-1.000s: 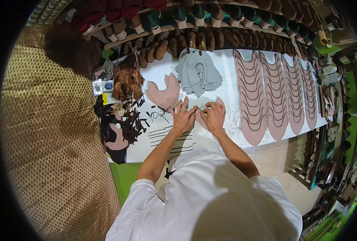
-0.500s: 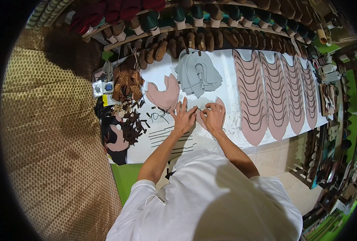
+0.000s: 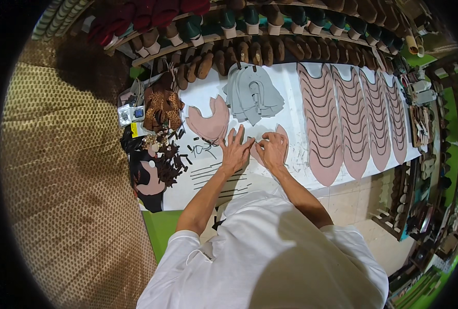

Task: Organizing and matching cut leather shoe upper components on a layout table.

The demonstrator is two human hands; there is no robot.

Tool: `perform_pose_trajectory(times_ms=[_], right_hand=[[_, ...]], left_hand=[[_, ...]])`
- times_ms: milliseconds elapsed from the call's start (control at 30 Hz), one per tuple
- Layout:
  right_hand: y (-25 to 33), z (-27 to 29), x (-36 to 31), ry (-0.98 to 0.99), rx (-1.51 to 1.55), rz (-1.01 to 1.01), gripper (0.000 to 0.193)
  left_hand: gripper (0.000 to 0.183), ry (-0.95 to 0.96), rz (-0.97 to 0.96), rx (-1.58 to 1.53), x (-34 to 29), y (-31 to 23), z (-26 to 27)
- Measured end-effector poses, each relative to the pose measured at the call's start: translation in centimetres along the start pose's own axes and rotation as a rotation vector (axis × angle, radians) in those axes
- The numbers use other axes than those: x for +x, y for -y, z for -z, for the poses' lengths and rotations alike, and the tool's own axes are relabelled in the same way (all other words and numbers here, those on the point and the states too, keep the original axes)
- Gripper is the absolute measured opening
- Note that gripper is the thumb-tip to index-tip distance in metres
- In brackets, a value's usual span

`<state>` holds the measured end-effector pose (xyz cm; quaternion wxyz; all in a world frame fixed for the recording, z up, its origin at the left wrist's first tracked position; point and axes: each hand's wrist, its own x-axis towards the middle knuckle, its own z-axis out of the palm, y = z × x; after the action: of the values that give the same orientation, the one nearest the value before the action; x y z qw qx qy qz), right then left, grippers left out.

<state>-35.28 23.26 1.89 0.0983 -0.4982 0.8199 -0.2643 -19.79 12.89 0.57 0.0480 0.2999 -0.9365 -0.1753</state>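
Observation:
A pink U-shaped shoe-upper piece [image 3: 283,133] lies on the white table, mostly covered by my right hand [image 3: 273,151]. The fingers of that hand are bent together at the piece's left edge, with the thumb tucked under them. Just left of it, my left hand [image 3: 235,153] rests with fingers spread, its index fingertip close to the same edge. Whatever small thing may sit between the fingertips is too small to make out. Thin dark strips [image 3: 218,174] lie in rows below my left wrist. Stacked pink upper pieces [image 3: 208,123] lie beyond that hand.
Grey cut pieces [image 3: 254,95] are piled at the far middle. Columns of overlapping pink pieces [image 3: 321,129] cover the table's right side. Dark scraps [image 3: 171,162] and leopard-print material [image 3: 162,110] crowd the left edge. Racks of shoes [image 3: 252,23] and wooden lasts [image 3: 205,64] line the back.
My right fingers have shifted slightly at the pink piece's edge. The left hand stays nearly in place, and the other pieces lie as before.

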Motion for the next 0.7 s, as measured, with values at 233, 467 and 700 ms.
perform_pose_trajectory(times_ms=[233,467,700], right_hand=[[0.11,-0.07,-0.03,-0.004,-0.03,0.012,0.018],[0.05,0.02,-0.17,-0.007,-0.016,0.002,0.018],[-0.41,0.17,-0.97,-0.022,-0.008,0.001,0.016]], left_hand=[[0.045,-0.035,-0.006,-0.05,-0.18,-0.06,-0.36],[0.041,-0.061,-0.012,-0.024,-0.24,-0.19,-0.57],[0.04,-0.081,-0.016,-0.015,-0.36,-0.03,-0.76]])
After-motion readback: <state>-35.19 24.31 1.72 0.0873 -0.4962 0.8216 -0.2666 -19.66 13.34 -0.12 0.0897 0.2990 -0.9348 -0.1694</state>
